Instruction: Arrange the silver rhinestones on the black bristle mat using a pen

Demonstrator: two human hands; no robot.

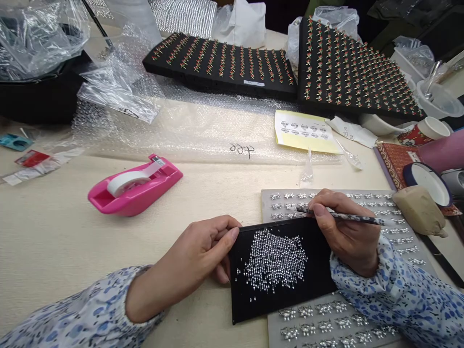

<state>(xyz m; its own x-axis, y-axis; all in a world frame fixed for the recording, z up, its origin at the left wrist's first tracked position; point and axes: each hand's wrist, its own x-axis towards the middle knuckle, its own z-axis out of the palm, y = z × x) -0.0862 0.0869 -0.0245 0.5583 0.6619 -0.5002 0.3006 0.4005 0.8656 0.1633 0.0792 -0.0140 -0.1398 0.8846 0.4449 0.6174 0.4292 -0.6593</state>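
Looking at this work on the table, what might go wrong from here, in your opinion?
The loose silver stones lie unfixed on the black board held by the left hand, so a tilt might slide them off; a few already sit apart near its edge. Spilled stones could mix with the silver pieces on the grey sheet below. The pencil in the right hand also reaches over those rows and might knock some out of place.
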